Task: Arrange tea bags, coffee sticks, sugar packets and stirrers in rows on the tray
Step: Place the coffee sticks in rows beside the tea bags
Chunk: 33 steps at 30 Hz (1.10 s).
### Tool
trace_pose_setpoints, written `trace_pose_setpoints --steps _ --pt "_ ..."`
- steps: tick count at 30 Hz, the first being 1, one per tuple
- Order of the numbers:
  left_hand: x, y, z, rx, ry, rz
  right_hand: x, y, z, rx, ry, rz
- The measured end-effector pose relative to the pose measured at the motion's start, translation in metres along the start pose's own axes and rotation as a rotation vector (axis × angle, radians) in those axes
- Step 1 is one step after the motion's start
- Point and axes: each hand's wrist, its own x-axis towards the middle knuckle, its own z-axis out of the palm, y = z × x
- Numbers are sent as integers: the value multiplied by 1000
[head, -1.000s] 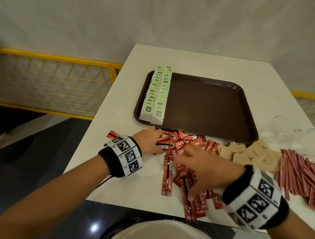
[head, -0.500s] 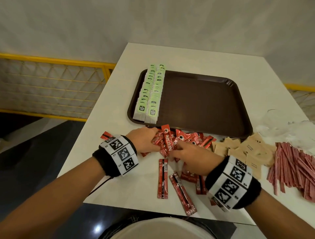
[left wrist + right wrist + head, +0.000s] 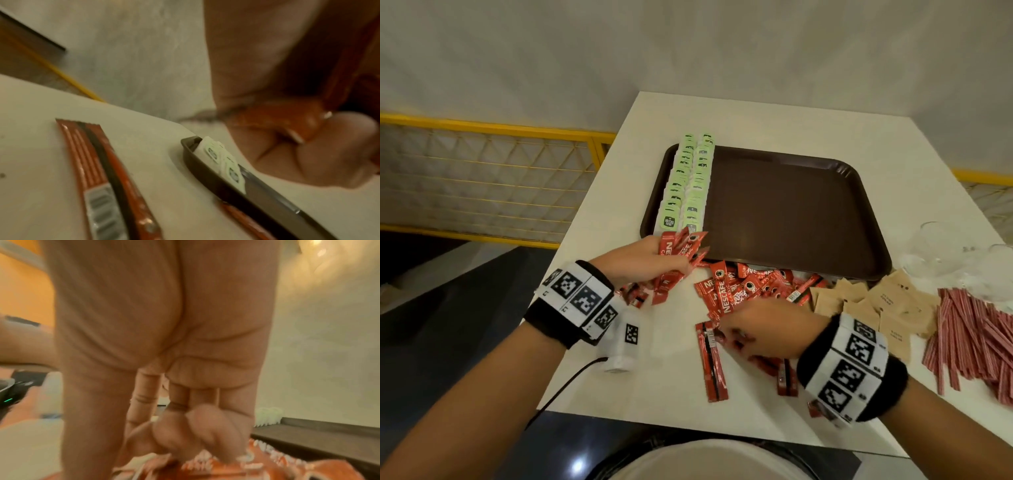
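Observation:
A brown tray lies on the white table, with green tea bags in two rows along its left side. My left hand grips a bunch of red coffee sticks just above the tray's near left corner. My right hand is over the loose coffee stick pile in front of the tray, its fingers curled on a few sticks. In the right wrist view the fingertips press into the sticks. Brown sugar packets and red striped stirrers lie to the right.
Single coffee sticks lie near the table's front edge, and one lies left of the tray. Clear glasses stand at the right. A yellow railing runs to the left. The table drops off close to my body.
My left hand has lifted a bunch of coffee sticks up toward the tray's near left corner. My right hand has drawn back a little over the pile.

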Motion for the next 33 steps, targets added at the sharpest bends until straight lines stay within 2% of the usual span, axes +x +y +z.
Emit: trace_pose_setpoints --steps 3,6,8,9,12,14,19,26,33 --pt "2 4 -2 -311 41 14 0 13 -20 150 260 79" --pt "8 8 -4 -651 41 35 3 19 -43 635 658 156" --pt "13 11 -4 -799 1 48 12 17 -53 1009 774 160" --pt "16 12 -3 -842 -22 54 18 15 -56 1154 751 153" --pt "23 12 1 -882 -66 74 41 7 -54 1479 517 62" --pt "25 12 5 -879 -82 82 53 1 -53 1560 415 2" --pt "25 9 12 -903 -97 107 63 2 -52 1643 324 -81" --pt "33 7 17 -955 -18 62 62 6 -50 1524 306 -153" --pt "35 4 22 -893 67 136 63 5 -51 1410 325 -143"
